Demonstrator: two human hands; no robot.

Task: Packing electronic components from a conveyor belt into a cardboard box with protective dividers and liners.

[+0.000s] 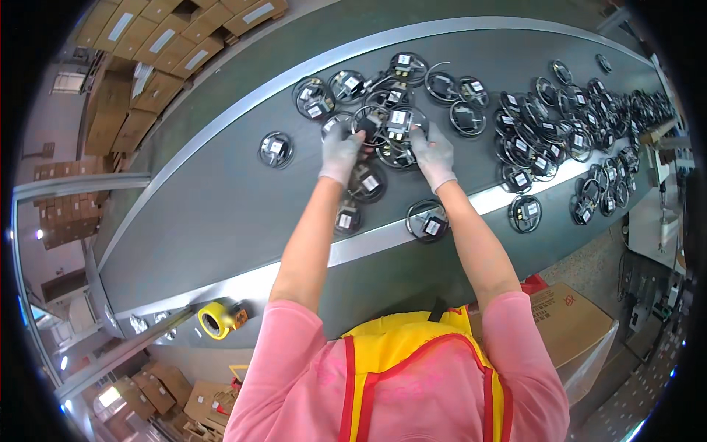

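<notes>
Both of my hands wear thin whitish gloves and reach over a dark conveyor belt (221,191). My left hand (341,153) is closed at the edge of a coiled black cable with a dark block (368,127). Opposite it, my right hand (434,153) grips a second coiled black cable with a white-labelled block (399,121). The two coils are side by side and partly overlap. Beneath and around them lie several similar coils, some hidden by my hands. One labelled coil (276,149) lies alone to the left of my left hand.
A dense heap of coiled cables (545,132) stretches along the belt to the right. Another coil (427,221) rests by the near metal rail (368,241). A yellow tape roll (213,320) sits at the lower left. Cardboard boxes (158,44) are stacked beyond the belt; another box (574,324) stands at my right.
</notes>
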